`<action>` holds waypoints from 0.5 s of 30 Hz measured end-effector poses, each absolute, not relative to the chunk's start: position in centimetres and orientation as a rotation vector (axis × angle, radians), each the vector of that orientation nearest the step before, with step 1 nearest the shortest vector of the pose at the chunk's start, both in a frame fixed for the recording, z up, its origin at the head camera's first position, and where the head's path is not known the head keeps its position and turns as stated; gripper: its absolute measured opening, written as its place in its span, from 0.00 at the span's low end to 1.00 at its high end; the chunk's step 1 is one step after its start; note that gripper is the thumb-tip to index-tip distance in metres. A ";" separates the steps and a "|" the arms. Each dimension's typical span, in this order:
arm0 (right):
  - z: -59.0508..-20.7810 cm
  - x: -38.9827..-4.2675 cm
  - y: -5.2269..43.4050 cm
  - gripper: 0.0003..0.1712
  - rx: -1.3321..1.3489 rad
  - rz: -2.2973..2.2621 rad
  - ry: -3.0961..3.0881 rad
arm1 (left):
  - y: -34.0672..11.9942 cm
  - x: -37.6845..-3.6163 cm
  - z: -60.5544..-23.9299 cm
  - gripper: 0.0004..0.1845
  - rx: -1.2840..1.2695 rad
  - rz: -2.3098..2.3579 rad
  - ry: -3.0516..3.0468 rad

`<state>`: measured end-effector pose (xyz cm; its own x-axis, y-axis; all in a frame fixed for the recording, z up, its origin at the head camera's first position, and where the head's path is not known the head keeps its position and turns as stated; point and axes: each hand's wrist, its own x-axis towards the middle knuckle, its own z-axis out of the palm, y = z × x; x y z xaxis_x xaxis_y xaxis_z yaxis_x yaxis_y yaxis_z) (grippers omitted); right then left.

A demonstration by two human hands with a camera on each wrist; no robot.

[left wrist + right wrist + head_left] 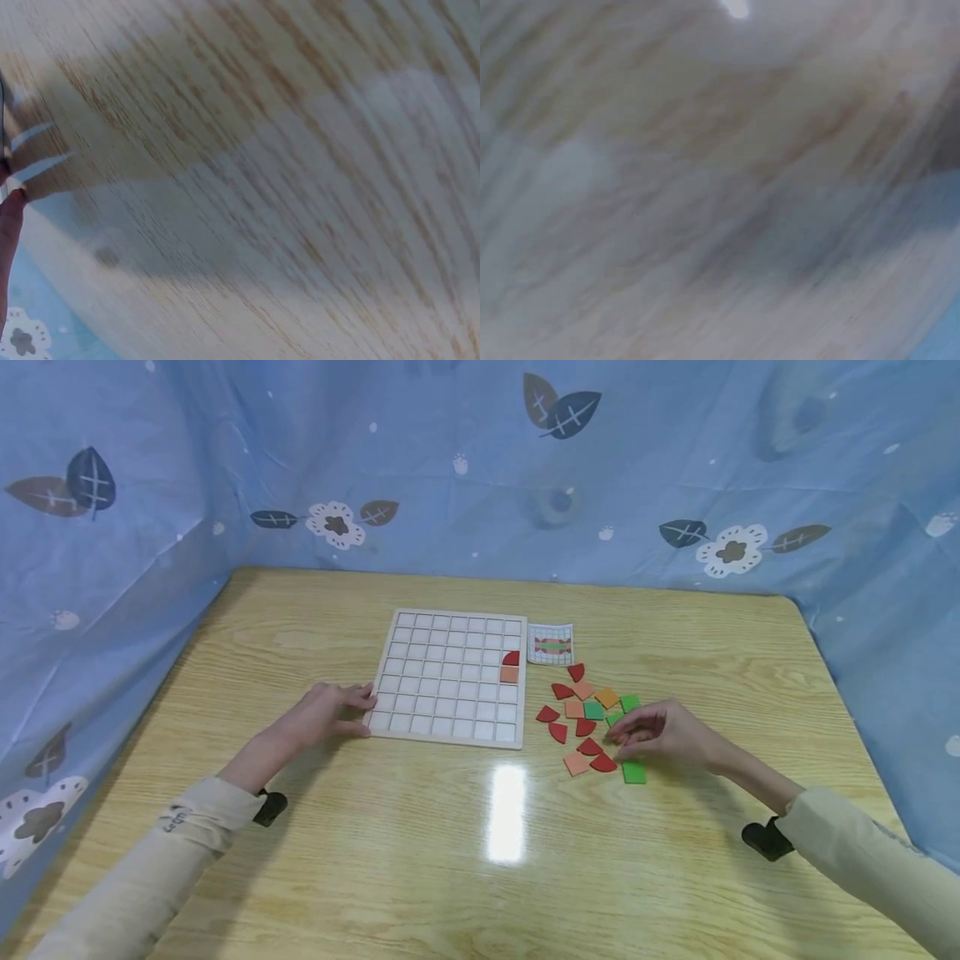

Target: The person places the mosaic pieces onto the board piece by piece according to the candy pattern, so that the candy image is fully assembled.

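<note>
A white grid board (pixel 450 677) in a pale wooden frame lies mid-table. In its right column sit a red quarter-circle tile (pixel 512 658) and an orange square tile (pixel 509 674). My left hand (pixel 330 710) rests on the table with its fingertips (pixel 362 697) touching the board's near-left corner. Loose red, orange and green tiles (pixel 585 727) lie scattered to the right of the board. My right hand (pixel 660 735) is over the pile's right side, fingers bent down onto the tiles beside a green tile (pixel 633 772). Whether it pinches one is hidden.
A small pattern card (pixel 551 644) lies just right of the board's far corner. The wooden table (pixel 480 860) has blue patterned cloth walls (pixel 480 468) on three sides. Both wrist views are blurred and show little beyond tabletop grain (pixel 300 187).
</note>
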<state>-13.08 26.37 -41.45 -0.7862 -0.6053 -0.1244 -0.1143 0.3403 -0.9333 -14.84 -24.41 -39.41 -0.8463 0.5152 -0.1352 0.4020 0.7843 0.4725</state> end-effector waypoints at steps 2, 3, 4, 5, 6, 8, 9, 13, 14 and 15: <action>-41.7 -12.7 26.3 0.14 -0.660 -1.398 2.205 | -24.4 -14.9 -39.4 0.29 0.722 0.628 2.728; -41.8 -12.5 26.3 0.13 -0.677 -1.365 2.245 | -24.4 -14.9 -39.3 0.29 0.720 0.628 2.727; -41.9 -12.4 26.2 0.11 -0.687 -1.327 2.286 | -24.3 -14.8 -39.3 0.29 0.719 0.629 2.728; -41.9 -12.2 26.1 0.11 -0.703 -1.295 2.319 | -24.3 -14.8 -39.3 0.29 0.720 0.626 2.727; -41.9 -12.1 26.0 0.10 -0.720 -1.266 2.346 | -24.3 -14.8 -39.3 0.29 0.711 0.629 2.723; -42.0 -11.8 25.7 0.08 -0.757 -1.242 2.361 | -24.3 -14.8 -39.3 0.29 0.700 0.633 2.716; -42.0 -11.6 25.6 0.08 -0.780 -1.231 2.363 | -24.3 -14.8 -39.3 0.29 0.697 0.637 2.711; -41.9 -11.2 25.3 0.09 -0.837 -1.204 2.369 | -24.3 -14.8 -39.3 0.29 0.709 0.636 2.716; -41.8 -11.2 25.2 0.10 -0.848 -1.188 2.380 | -24.2 -14.8 -39.3 0.29 0.712 0.635 2.718; -41.8 -11.1 25.2 0.11 -0.865 -1.163 2.398 | -24.2 -14.8 -39.3 0.29 0.719 0.640 2.718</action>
